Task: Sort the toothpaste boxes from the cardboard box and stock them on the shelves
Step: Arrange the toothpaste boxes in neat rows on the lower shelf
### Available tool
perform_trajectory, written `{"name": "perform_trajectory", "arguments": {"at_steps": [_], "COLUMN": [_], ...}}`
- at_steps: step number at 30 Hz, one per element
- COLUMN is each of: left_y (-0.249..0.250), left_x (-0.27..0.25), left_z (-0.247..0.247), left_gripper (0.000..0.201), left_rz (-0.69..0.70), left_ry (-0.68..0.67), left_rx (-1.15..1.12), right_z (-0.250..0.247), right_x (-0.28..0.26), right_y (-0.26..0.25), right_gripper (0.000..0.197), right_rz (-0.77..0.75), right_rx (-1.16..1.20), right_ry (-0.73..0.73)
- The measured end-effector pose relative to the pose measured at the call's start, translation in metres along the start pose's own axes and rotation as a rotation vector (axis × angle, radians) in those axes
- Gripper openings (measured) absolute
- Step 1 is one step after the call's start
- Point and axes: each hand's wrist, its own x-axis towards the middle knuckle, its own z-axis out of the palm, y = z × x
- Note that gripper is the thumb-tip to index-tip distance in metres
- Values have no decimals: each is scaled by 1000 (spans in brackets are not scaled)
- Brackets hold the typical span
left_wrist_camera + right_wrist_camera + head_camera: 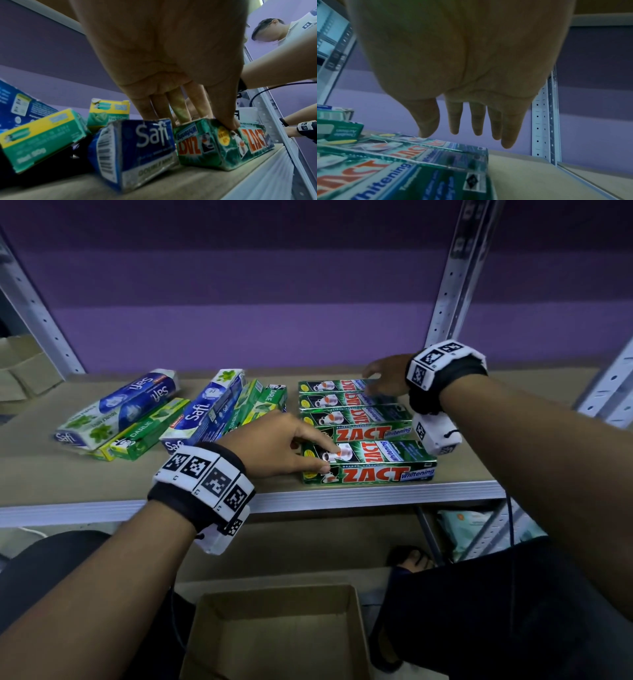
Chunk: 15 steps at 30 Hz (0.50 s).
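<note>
On the shelf (462, 474), Zact boxes (356, 422) lie right of the Safi–Darlie heap (164, 412) — cardboard box (277, 635) below.

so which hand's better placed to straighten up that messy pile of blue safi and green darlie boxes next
Left, probably. The left hand rests on the near end of the front green Zact box, right beside the jumbled blue Safi and green Darlie boxes. The right hand is over the far Zact boxes, further away.
</note>
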Motion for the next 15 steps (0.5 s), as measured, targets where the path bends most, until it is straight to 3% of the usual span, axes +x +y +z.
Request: {"name": "perform_trajectory", "arguments": {"at_steps": [15], "left_y": [-1], "left_x": [2], "left_z": [2], "left_gripper": [34], "left_rz": [0], "left_ry": [33], "left_rx": [-47], "right_z": [9], "right_x": [27], "right_y": [-15], "right_gripper": [52], "right_rz": [-50], "right_rx": [-226], "right_ry": [-131]}}
